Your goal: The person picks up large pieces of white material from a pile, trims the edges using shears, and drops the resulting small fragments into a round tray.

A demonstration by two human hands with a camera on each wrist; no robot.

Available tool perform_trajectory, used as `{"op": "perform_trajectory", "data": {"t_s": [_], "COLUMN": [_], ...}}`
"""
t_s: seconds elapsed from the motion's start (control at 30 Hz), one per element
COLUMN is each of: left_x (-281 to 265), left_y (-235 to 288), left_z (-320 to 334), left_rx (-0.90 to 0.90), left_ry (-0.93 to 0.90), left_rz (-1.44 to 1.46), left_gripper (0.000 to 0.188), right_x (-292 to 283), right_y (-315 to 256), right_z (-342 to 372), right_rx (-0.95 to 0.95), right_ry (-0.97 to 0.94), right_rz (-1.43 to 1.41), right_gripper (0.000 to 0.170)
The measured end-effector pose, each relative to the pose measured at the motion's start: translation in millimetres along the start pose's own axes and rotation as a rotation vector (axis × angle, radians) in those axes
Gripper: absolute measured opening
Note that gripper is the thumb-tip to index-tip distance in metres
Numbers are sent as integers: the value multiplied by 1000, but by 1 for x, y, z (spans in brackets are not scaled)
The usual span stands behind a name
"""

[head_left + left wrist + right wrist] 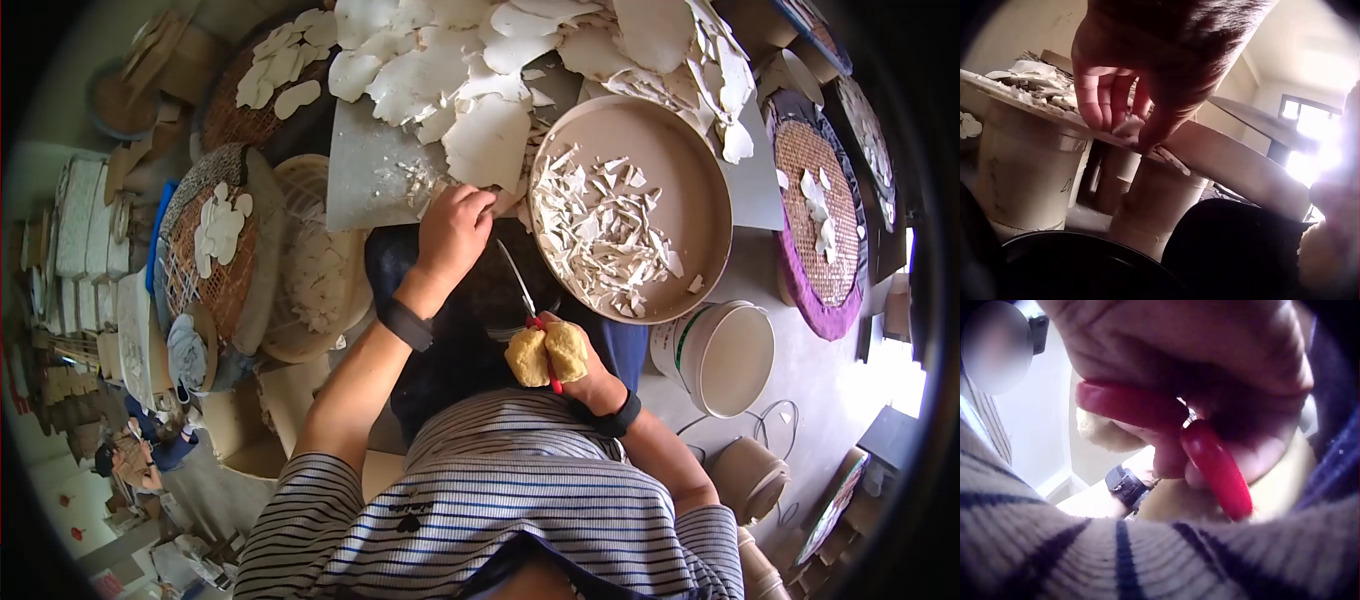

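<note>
At the front edge of the grey table, my left hand [455, 235] has its fingers curled down, with a small pale flake [1127, 127] pinched between thumb and fingers. A large off-white, thin sheet [487, 140] with ragged edges lies just beyond those fingertips. My right hand [595, 380] grips red-handled scissors [517, 272] close in front of the striped shirt, blades pointing up toward the table. Yellow spongy padding [527, 358] is around the handles. In the right wrist view the red handle loops [1217, 469] show under the curled fingers.
A round shallow tray [700, 170] of broken white scraps overhangs the table's front edge. More off-white sheets [420, 75] are heaped at the back. A white bucket [690, 355] stands at the right. Woven trays [815, 205] flank both sides, and another person [135, 460] is at far left.
</note>
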State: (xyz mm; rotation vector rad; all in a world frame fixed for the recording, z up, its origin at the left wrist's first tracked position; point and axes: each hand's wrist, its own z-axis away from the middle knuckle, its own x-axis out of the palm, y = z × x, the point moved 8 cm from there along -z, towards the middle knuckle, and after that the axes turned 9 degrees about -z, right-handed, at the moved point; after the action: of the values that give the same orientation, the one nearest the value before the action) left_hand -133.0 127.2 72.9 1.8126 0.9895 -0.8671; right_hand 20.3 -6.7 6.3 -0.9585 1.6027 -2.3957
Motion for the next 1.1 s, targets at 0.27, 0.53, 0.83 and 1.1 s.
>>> {"op": "perform_trajectory", "data": {"t_s": [0.27, 0.53, 0.83, 1.1], "left_x": [7, 8, 2, 7], "left_y": [-46, 25, 16, -30], "left_z": [14, -3, 1, 48], "left_rx": [-508, 11, 76, -836], "left_ry": [-100, -65, 1, -228], "left_rz": [586, 46, 13, 1277], "left_gripper": [11, 23, 25, 26], "right_x": [1, 10, -12, -10], "right_y": [14, 3, -7, -16], "right_z": [-6, -8, -9, -7], "right_rx": [74, 156, 7, -210], "right_ry": [-3, 29, 145, 13], "right_rz": [-412, -783, -362, -135], "right_gripper": [18, 24, 5, 29]}}
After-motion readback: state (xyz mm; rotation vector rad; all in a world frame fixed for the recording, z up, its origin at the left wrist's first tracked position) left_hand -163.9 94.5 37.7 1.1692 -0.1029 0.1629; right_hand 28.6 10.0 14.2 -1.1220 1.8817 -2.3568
